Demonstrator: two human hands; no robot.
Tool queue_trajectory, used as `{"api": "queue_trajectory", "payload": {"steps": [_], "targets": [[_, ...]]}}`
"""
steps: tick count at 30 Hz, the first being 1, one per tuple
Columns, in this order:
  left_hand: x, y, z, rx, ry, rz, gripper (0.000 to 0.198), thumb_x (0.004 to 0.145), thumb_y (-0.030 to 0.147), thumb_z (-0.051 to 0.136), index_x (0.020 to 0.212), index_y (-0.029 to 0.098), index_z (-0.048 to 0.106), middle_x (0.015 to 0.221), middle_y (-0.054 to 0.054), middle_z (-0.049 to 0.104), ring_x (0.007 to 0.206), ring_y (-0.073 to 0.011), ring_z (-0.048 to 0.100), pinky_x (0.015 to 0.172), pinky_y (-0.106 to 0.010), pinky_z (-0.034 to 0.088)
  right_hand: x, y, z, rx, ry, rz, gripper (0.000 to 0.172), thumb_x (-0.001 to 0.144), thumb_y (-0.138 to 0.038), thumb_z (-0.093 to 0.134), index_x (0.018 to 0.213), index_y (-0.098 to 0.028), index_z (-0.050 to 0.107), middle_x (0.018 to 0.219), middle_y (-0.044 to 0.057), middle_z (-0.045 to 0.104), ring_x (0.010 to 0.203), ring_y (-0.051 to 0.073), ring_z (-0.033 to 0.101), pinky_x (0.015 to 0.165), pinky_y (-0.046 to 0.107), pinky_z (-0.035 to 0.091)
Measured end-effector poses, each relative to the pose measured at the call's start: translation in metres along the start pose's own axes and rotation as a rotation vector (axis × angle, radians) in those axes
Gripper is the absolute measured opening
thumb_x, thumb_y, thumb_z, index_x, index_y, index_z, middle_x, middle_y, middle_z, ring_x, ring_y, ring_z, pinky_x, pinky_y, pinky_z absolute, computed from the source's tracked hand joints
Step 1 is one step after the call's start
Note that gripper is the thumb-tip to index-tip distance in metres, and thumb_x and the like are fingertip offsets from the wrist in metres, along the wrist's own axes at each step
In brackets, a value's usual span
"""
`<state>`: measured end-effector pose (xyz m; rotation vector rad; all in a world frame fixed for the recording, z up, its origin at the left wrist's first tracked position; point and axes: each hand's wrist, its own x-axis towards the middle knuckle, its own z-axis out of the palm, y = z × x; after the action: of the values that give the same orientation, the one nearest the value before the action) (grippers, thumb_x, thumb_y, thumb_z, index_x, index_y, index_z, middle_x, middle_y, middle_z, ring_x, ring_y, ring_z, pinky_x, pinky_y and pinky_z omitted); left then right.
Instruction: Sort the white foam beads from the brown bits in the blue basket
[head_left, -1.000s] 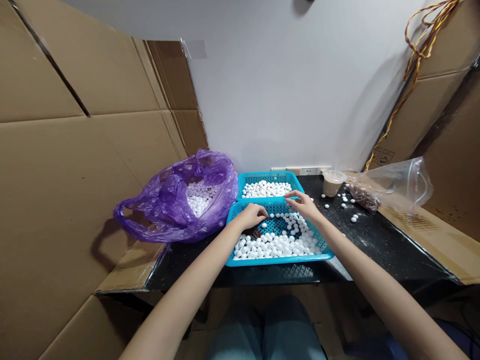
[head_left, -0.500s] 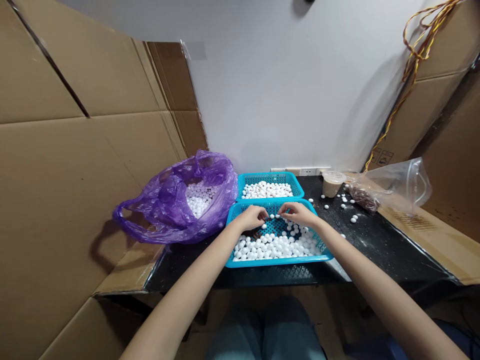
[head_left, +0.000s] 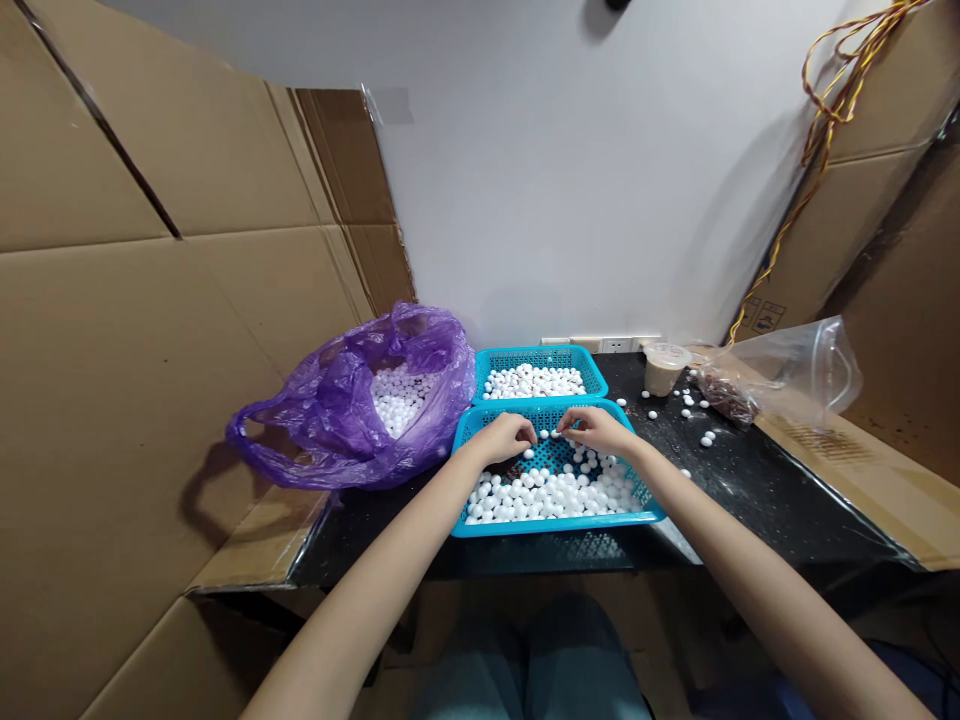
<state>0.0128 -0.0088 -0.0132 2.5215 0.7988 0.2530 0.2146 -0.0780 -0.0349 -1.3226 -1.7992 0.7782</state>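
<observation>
**Balls [head_left: 556, 498] set within reach of both hands**

The table [head_left: 780, 510] is flanked by cardboard [head_left: 150, 380], perhaps put there as a screen, and is backed by a pale wall [head_left: 562, 220]. On its left side the purple bag [head_left: 330, 430] is slumped with its mouth spread open, so that the white balls inside are left exposed.

The front basket [head_left: 559, 527] is placed near the table's edge, squarely before the body, presumably so that it can be reached by both arms without stretching. Most of its balls are banked along the near side and the right; a patch of floor is thus bared beneath the hands, where some dark reddish bits are seen. The back basket [head_left: 540, 352], also loaded with white balls, is set just behind it.

To the right, the clear bag [head_left: 817, 370], with brown matter at its closer end, is laid on its side beside a lidded cup [head_left: 665, 372].

The left hand [head_left: 525, 440] and right hand [head_left: 568, 425] are held apart over the front basket's far half, fingers curled inward. Whether a ball is pinched by either cannot be told; single balls are seen between them.
</observation>
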Motion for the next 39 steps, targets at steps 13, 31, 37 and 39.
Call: {"api": "queue_trajectory", "payload": {"steps": [13, 31, 37, 39], "targets": [[-0.001, -0.004, 0.001, -0.014, 0.024, -0.037, 0.013, 0.067, 0.012, 0.055, 0.078, 0.016, 0.061, 0.077, -0.003, 0.066, 0.072, -0.0171, 0.062, 0.066, -0.024, 0.047, 0.002, 0.001, -0.002, -0.088, 0.017, -0.009, 0.009, 0.073, -0.018, 0.056, 0.075, -0.016, 0.064, 0.075, 0.003, 0.066, 0.058, 0.013, 0.057, 0.057, 0.024, 0.044], [-0.001, 0.009, -0.004, -0.128, 0.138, 0.117, 0.006, 0.071, 0.012, 0.058, 0.074, 0.016, 0.054, 0.075, 0.000, 0.061, 0.073, -0.0151, 0.060, 0.068, -0.026, 0.048, -0.001, -0.010, -0.003, -0.303, 0.033, 0.007, 0.013, 0.070, -0.008, 0.056, 0.075, -0.016, 0.066, 0.074, 0.003, 0.067, 0.065, 0.014, 0.058, 0.060, 0.022, 0.043], [0.000, 0.010, -0.004, -0.169, 0.138, 0.134, 0.013, 0.069, 0.009, 0.060, 0.081, 0.015, 0.055, 0.085, -0.002, 0.061, 0.077, -0.0158, 0.062, 0.069, -0.026, 0.050, -0.002, -0.005, -0.002, -0.454, 0.075, 0.068, 0.003, 0.063, -0.014, 0.064, 0.066, -0.016, 0.065, 0.066, 0.003, 0.064, 0.062, 0.016, 0.055, 0.055, 0.022, 0.036], [-0.001, 0.010, -0.004, -0.166, 0.139, 0.143, 0.015, 0.068, 0.008, 0.060, 0.080, 0.015, 0.056, 0.086, -0.003, 0.061, 0.078, -0.0164, 0.062, 0.070, -0.028, 0.050, -0.002, -0.002, -0.001, -0.483, 0.086, 0.092, 0.003, 0.062, -0.017, 0.066, 0.064, -0.016, 0.065, 0.063, 0.003, 0.063, 0.060, 0.016, 0.054, 0.052, 0.022, 0.034]]}}
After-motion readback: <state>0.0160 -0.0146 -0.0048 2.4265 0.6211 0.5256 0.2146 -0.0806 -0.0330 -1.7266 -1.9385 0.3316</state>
